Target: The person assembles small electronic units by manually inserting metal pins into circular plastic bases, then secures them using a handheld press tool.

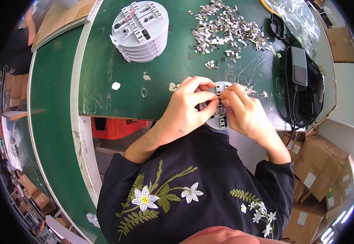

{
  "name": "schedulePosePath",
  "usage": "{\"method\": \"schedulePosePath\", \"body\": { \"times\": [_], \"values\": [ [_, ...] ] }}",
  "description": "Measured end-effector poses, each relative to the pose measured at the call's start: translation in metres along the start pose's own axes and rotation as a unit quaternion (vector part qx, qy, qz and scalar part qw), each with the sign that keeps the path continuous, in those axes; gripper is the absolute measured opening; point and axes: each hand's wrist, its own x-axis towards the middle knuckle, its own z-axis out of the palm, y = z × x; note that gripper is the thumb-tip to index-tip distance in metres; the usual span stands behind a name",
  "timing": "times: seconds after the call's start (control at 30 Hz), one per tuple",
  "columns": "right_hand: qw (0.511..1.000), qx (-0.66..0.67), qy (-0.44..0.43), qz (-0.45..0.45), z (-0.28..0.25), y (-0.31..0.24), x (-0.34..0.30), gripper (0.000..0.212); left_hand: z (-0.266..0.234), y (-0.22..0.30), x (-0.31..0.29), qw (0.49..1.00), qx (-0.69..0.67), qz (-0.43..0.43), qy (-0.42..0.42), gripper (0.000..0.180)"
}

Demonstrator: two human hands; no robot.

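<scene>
To the right of the right hand (246, 114), a black open case (310, 105), with a grey power bank (299, 67) over it and a cable (294, 106) trailing down. Farther ahead of that hand, a crumpled clear bag (301, 24); behind its elbow, cardboard boxes (321, 160). Beneath the left forearm, under the table edge, a red bin (120, 129), contents too dark to tell. Between both hands, partly covered by fingers, a pale-grey round plastic base (221, 123) with raised, slotted blocks and dark openings. Left hand (189, 101) with thumb and forefinger drawn close at the base's middle; right fingertips bunched there too; impossible to tell what, if anything, either pinches. Ahead of both, scattered metal clips (230, 30); ahead-left of the left hand, stacked similar discs (141, 36).
</scene>
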Motion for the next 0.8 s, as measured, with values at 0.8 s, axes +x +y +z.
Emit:
{"method": "schedulePosePath", "body": {
  "times": [0.8],
  "values": [
    [0.801,0.551,0.199,0.126,-0.029,0.002,0.03,0.038,0.005,-0.003,-0.012,0.996,0.069,0.044,-0.034,0.062]
  ]
}}
